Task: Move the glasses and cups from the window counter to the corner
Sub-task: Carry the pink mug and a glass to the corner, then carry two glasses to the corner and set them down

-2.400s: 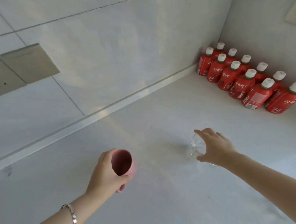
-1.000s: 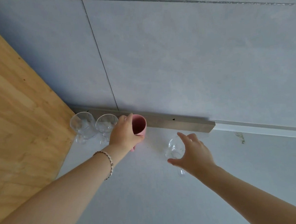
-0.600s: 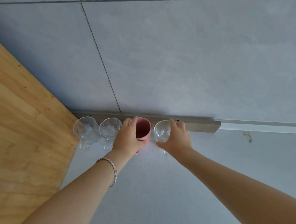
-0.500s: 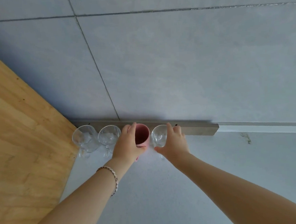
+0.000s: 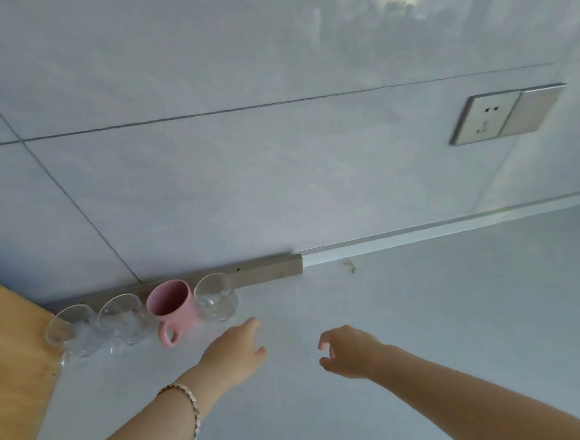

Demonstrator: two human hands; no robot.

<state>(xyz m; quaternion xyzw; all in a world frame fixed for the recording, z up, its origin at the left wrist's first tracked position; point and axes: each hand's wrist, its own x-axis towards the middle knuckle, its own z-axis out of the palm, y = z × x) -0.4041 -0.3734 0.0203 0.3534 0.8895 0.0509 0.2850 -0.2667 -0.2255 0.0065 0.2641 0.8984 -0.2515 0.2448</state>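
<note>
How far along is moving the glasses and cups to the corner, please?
Done: three glasses and the pink cup stand in a row against the wall beside the wooden panel. In hand: nothing; the left hand and right hand are both empty. Left: the window counter is out of view, so I cannot tell.

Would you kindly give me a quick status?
Left hand and right hand open, empty. Pink mug and three glasses lined up by the wall. Nothing in the way.

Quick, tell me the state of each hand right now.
Left hand: open, holding nothing, apart from the pink mug.
Right hand: open, fingers loosely curled, holding nothing.
</note>
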